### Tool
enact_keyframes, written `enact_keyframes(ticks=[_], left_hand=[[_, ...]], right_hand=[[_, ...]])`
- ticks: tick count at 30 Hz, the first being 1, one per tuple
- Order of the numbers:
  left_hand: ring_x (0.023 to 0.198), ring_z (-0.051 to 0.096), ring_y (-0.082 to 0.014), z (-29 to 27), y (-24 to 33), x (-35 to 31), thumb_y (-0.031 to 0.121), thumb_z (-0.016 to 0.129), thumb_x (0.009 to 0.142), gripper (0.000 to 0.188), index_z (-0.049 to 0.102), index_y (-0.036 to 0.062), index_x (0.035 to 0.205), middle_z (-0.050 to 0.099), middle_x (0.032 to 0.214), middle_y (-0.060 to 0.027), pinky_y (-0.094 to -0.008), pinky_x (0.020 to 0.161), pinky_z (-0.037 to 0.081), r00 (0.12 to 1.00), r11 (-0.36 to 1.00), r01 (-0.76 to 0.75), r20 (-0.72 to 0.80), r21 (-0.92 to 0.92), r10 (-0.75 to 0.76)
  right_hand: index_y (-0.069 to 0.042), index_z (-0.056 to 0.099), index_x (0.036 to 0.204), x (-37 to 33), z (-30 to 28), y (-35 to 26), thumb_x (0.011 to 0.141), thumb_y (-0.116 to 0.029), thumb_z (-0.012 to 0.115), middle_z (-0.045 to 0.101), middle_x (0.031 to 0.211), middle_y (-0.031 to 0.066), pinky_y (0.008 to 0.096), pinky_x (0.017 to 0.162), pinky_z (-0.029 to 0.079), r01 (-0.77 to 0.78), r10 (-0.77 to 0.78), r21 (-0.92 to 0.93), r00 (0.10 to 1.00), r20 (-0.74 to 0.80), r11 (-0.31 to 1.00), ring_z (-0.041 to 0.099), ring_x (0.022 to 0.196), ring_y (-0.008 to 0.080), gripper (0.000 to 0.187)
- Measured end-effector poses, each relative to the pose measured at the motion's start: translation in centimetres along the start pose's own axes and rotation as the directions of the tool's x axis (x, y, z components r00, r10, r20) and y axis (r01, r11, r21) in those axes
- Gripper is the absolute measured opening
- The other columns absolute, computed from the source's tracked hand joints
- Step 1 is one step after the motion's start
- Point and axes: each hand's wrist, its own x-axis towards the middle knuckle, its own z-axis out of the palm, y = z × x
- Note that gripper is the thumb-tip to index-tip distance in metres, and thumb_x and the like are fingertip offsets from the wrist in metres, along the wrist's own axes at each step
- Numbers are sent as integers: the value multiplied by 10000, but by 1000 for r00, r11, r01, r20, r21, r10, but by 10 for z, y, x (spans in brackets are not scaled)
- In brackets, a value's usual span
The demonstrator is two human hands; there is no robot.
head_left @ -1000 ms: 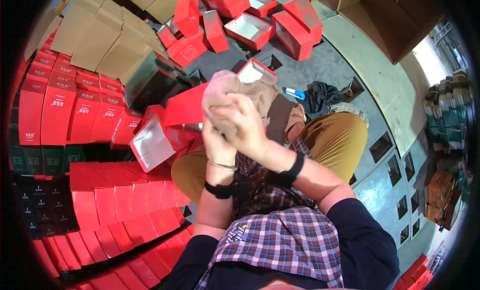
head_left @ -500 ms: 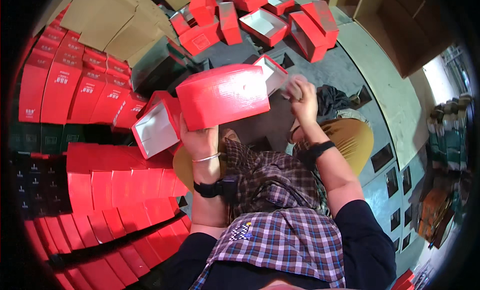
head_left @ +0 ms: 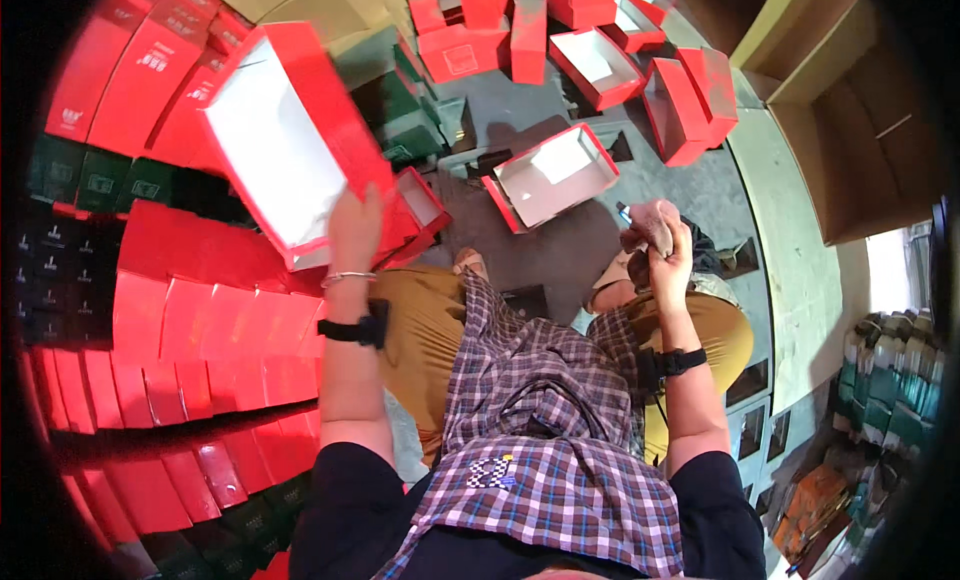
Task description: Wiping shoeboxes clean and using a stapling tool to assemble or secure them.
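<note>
An open red cardboard box [head_left: 335, 105] with a white inside is tilted at the left, its hollow side toward me. My left hand [head_left: 355, 230] grips its near end, the fingers partly blurred. Bunched in my right hand [head_left: 672, 268] is a pinkish cloth [head_left: 652, 223], held above my right knee. Between the hands, farther off, an open red box part [head_left: 535, 185] with a white inside lies on the grey floor. Beside my left hand, partly hidden by it and the held box, sits another open red box [head_left: 420, 195].
Stacked red boxes [head_left: 180, 330] fill the left side, with black boxes [head_left: 60, 270] and dark green boxes [head_left: 100, 180] among them. Several open red boxes [head_left: 597, 65] lie at the far side. A large brown carton [head_left: 850, 140] stands at the far right, and bundled items [head_left: 890, 380] below it.
The red box in my left hand has swung left and turned, so its white inside now shows. My right hand has moved right and nearer with the cloth.
</note>
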Motion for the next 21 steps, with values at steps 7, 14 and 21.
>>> enact_keyframes(ticks=[7, 14, 21], left_hand=[[1023, 609, -394, -4, -37, 48, 332, 608, 853, 533, 469, 79, 1300, 617, 1151, -198, -522, 879, 462, 983, 856, 179, -125, 485, -135], [1127, 547, -331, 112, 86, 62, 247, 684, 773, 532, 541, 58, 1249, 580, 1228, -165, -446, 975, 420, 855, 826, -518, 108, 223, 507], [1151, 548, -338, 353, 104, 8, 296, 739, 756, 612, 520, 63, 1278, 590, 1219, -176, -432, 964, 447, 701, 875, -462, 544, -148, 462]], right_hand=[[-65, 599, 1158, 20, -18, 13, 699, 131, 592, 584, 1083, 108, 332, 950, 431, -87, 88, -18, 994, 69, 996, 568, 1064, 278, 499], [-41, 560, 1232, 35, -28, 58, 752, 111, 521, 582, 1225, 54, 292, 1000, 390, -433, 425, 286, 900, 94, 855, 529, 1160, 166, 504], [-11, 485, 1302, 66, -6, 7, 763, 75, 589, 571, 1232, 67, 316, 1016, 395, -627, 677, 428, 735, 49, 651, 537, 1157, 189, 556]])
